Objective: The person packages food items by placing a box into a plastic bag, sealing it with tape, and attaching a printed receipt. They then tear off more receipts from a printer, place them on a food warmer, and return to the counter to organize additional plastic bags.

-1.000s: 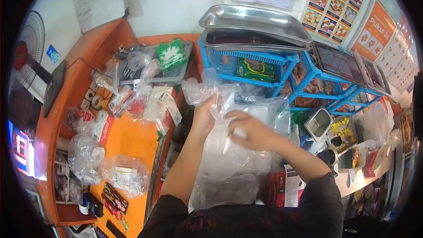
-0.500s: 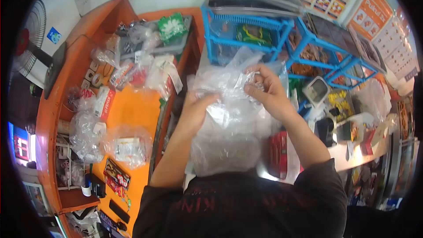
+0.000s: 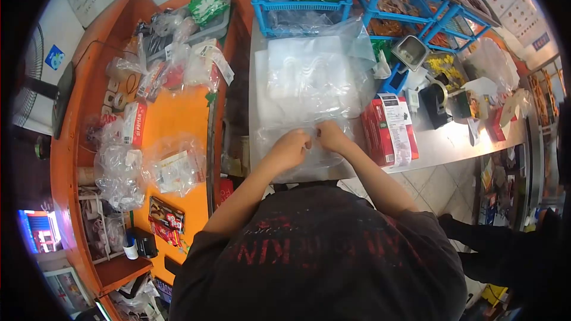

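Observation:
A stack of clear plastic bags [image 3: 306,74] lies flat on the metal counter [image 3: 259,163] in front of me. At its near end, my left hand [image 3: 290,150] is closed with the fingers curled on a thin clear plastic bag [image 3: 324,157]. Just to the right, my right hand [image 3: 331,137] pinches the same plastic, its knuckles close to the left hand. The bag's near edge reaches toward my shirt, and its outline is hard to make out against the sheets beneath.
Right of the bags stands a red box [image 3: 389,131] with a white paper slip. Behind are blue plastic racks [image 3: 300,6] and a metal container [image 3: 410,52]. A black tape dispenser [image 3: 435,104] sits farther right. Packaged goods cover parts of the orange counter [image 3: 178,113] on the left.
Both hands have come down toward my body from the crumpled, raised plastic. The bags now lie flatter on the counter. My view has shifted, and the red box shows fully.

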### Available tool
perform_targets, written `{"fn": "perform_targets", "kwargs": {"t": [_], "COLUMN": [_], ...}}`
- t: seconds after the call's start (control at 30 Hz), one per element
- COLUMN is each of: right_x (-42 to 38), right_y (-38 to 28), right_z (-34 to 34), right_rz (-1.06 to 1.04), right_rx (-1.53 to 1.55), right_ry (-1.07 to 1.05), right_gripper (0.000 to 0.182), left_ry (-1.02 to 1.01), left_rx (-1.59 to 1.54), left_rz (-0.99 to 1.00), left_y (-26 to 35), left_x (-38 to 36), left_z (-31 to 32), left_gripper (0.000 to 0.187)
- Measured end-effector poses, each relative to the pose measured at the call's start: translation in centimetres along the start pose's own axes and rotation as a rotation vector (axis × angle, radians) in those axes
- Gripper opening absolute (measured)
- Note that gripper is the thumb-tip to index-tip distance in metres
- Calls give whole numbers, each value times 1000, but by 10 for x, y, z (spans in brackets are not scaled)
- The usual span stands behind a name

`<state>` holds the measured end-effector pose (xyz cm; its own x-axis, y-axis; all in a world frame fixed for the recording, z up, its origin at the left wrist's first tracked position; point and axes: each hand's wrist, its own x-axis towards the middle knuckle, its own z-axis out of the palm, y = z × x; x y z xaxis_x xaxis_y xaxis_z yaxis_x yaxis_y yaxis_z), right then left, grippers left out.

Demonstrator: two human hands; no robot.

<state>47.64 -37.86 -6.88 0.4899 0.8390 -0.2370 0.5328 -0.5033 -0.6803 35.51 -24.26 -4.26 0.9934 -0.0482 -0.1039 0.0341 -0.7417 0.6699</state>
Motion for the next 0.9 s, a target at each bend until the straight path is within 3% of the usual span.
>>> {"fn": "perform_targets", "kwargs": {"t": [0.07,0.13,0.17,0.2,0.23,0.27,0.3,0.33,0.4,0.43,0.47,0.5,0.53,0.57,0.6,0.67,0.7,0.77,0.83,0.9], "right_x": [-22,-60,-78,-88,-95,-103,-112,-125,-151,-161,-173,-180,-187,-191,-190,-188,-181,-172,-164,-164], "right_y": [-16,-52,-61,-53,-39,-27,-29,-40,-63,-58,-49,-25,-4,12,25,40,34,28,22,25], "right_z": [4,-18,-23,-15,-6,-1,-9,-27,-56,-59,-59,-50,-40,-30,-21,-9,-7,-4,-5,-7], "right_rz": [79,-8,-102,-74,-108,-139,-119,-97,-213,-154,-39,37,169,302,301,490,565,527,573,609], "right_rx": [-186,-290,-395,-399,-563,-721,-730,-741,-99,124,118,127,367,614,615,1338,1485,1678,1651,1581], "right_ry": [351,377,391,402,235,64,-71,-59,562,809,1093,1313,1407,1480,1482,1515,1466,1296,1228,1216], "right_gripper": [25,24,22,22,24,28,33,33,35,35,44,50,49,49,49,49,54,57,58,55], "left_ry": [-30,-107,-122,17,161,151,-1,-148,-210,-269,-265,-407,-550,-592,-635,-140,-103,-60,-821,-813], "left_rx": [174,261,258,351,440,436,449,464,493,525,532,424,315,254,191,-91,-151,-208,-401,-495], "left_rz": [98,-111,-92,1,101,134,42,-56,-43,-51,-37,-11,13,30,42,174,230,289,-168,-264], "left_y": [-9,6,2,-10,-11,-12,-4,3,6,13,22,42,63,94,122,139,138,118,95,105], "left_x": [13,14,13,11,11,11,13,15,9,11,17,22,26,41,66,114,144,207,254,244], "left_z": [11,10,19,30,32,33,26,20,18,12,4,-15,-35,-59,-74,-59,-46,-7,27,23], "left_gripper": [39,50,50,56,62,62,63,64,60,57,57,45,36,31,28,32,33,35,43,45]}}
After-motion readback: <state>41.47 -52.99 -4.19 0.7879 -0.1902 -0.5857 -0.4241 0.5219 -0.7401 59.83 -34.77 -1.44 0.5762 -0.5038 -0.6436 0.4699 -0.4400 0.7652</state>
